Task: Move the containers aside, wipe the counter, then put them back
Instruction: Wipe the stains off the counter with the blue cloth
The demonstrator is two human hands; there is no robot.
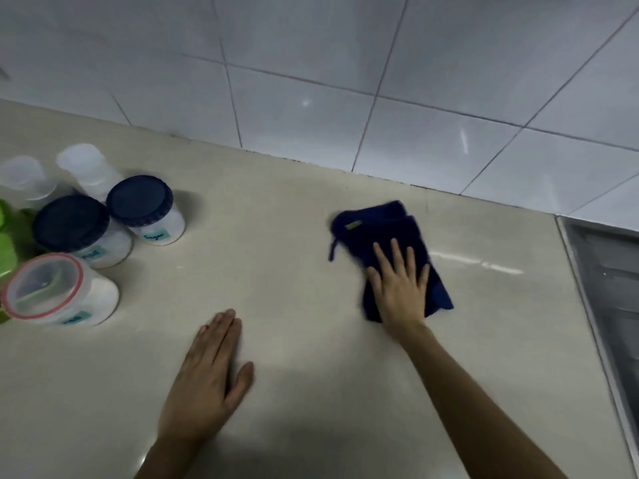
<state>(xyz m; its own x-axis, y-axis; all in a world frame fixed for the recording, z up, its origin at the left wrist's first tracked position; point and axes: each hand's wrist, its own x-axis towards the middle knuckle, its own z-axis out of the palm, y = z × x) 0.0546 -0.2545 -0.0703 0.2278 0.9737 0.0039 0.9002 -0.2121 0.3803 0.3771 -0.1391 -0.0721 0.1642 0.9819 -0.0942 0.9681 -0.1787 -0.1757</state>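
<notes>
**A:** Right of centre, the right hand [401, 288] is flat on the dark blue cloth [377, 236], fingers spread and pressing, not pinching. Wiping stage, I'd say.

**B:** And the cloth's long axis runs from upper left to lower right of the frame, most of it lying beyond the fingertips, toward the tiled wall [311, 81]. Soft, folded fabric with a small loop trailing at its left edge.

**A:** Left hand [211, 371] at lower centre, palm down on the bare counter [276, 236], fingers straight and together, holding nothing. Bracing, probably.

**B:** Containers are bunched at the left edge, well apart from the cloth. Two round jars with ribbed dark blue lids [138, 200], white contents, labels on the sides; a clear red-rimmed tub [45, 288] in front; two frosted ones [83, 164] behind.

**A:** So the unwiped stretch lies left of the cloth, between it and the jars. The right hand is the one to sweep it.

**B:** Smooth, glossy beige counter, so the cloth should glide. Steel sink edge [601, 271] on the right.
</notes>
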